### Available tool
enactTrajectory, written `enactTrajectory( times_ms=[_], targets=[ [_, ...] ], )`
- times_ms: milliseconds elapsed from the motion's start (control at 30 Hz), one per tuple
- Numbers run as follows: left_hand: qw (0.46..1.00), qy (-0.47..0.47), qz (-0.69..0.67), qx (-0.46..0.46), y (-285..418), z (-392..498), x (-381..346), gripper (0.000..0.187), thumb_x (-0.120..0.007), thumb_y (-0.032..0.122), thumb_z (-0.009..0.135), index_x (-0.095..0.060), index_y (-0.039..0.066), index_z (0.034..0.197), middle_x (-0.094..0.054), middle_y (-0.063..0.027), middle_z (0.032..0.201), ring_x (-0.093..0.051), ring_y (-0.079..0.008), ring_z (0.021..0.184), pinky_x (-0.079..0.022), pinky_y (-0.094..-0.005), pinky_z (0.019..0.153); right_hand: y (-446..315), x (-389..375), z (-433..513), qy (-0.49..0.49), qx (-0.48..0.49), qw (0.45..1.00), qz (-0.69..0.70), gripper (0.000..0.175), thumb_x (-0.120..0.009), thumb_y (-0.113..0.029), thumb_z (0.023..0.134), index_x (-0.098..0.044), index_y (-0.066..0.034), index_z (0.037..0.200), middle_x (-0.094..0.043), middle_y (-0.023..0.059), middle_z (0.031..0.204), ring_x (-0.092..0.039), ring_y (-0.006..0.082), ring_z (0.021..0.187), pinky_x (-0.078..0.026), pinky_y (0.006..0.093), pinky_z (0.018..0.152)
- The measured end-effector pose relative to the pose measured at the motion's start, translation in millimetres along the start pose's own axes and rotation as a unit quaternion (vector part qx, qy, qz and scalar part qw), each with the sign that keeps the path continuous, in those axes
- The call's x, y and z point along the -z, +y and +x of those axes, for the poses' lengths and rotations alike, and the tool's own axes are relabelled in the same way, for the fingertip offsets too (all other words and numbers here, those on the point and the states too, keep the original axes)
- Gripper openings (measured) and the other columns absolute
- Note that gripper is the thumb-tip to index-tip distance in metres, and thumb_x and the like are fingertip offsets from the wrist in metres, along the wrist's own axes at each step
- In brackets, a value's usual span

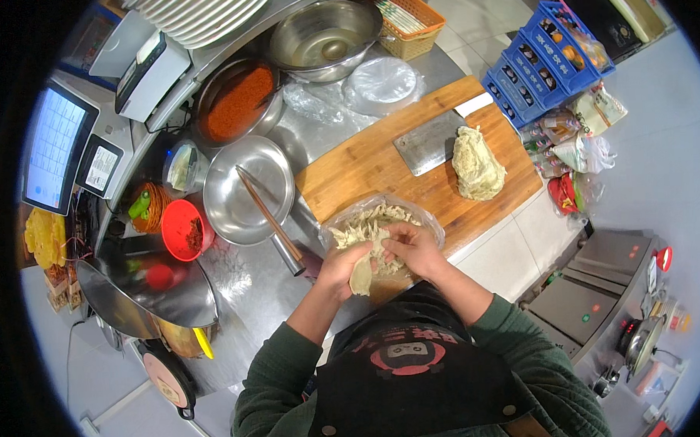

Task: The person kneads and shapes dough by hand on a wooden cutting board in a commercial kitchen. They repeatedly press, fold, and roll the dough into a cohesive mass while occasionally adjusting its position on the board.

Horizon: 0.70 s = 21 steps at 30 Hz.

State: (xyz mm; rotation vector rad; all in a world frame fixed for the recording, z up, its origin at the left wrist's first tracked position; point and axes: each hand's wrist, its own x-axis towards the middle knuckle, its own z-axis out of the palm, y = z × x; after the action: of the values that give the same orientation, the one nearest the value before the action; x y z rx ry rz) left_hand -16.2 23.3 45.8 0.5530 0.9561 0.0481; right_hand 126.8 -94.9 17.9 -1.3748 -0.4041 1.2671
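My left hand [345, 268] grips a pale, fibrous, dough-like piece [361, 276], whose smooth end hangs below the fingers. At the same piece's right side, my right hand [412, 248] pinches a bit between thumb and fingers. Both hands are over a bowl lined with a clear plastic bag [437, 221], which holds shredded pale strips [384, 214]. The bowl is at the near edge of a wooden cutting board [348, 175]. Farther back on the board lie a cleaver [428, 143] with a white handle and, touching its blade, a pale lump [478, 165].
Left of the board stands a steel pan [248, 187] with wooden chopsticks [269, 218] across it. Beyond are a red bowl [183, 230], a pot of red powder [239, 107] and a steel basin [323, 34]. Blue crates [544, 67] stand on the right.
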Motion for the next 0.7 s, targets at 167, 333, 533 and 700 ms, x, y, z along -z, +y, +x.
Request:
enactTrajectory(
  times_ms=[167,333,533,700],
  targets=[
    [0.998,-0.032,0.038,-0.033,2,-4,-8,0.023,-0.065,0.008,0.089,-0.062,-0.002,0.109,-0.068,-0.0111,0.092,-0.066,-0.0192,0.073,-0.054,-0.0298,0.063,6,2,1,-0.001,-0.012,1.000,0.022,0.018,-0.065,0.000,0.090,-0.061,0.0043,0.107,-0.065,0.0067,0.089,-0.061,0.0116,0.068,-0.052,0.0251,0.059],
    [0.996,-0.040,0.064,-0.052,3,-1,-9,0.024,-0.066,0.001,0.087,-0.062,-0.002,0.110,-0.068,-0.0106,0.093,-0.065,-0.0184,0.072,-0.053,-0.0289,0.065,2,-2,1,0.014,-0.031,0.999,0.020,0.010,-0.067,0.002,0.088,-0.061,0.0030,0.095,-0.064,0.0051,0.081,-0.059,0.0102,0.061,-0.049,0.0247,0.054],
    [0.989,0.043,0.107,-0.095,3,4,-6,0.026,-0.065,-0.002,0.082,-0.062,-0.003,0.108,-0.068,-0.0084,0.089,-0.064,-0.0164,0.073,-0.051,-0.0297,0.062,-10,3,-10,0.006,-0.059,0.986,0.155,0.010,-0.070,0.001,0.086,-0.063,0.0011,0.092,-0.062,0.0029,0.075,-0.057,0.0088,0.057,-0.047,0.0236,0.051],
    [0.991,0.032,0.091,-0.093,4,0,-6,0.028,-0.064,-0.002,0.082,-0.062,-0.002,0.110,-0.068,-0.0084,0.093,-0.065,-0.0171,0.075,-0.054,-0.0301,0.065,-9,6,-4,0.011,-0.032,0.998,0.060,0.016,-0.071,-0.001,0.087,-0.064,0.0029,0.100,-0.065,0.0044,0.077,-0.059,0.0100,0.060,-0.047,0.0231,0.052]
  ],
)
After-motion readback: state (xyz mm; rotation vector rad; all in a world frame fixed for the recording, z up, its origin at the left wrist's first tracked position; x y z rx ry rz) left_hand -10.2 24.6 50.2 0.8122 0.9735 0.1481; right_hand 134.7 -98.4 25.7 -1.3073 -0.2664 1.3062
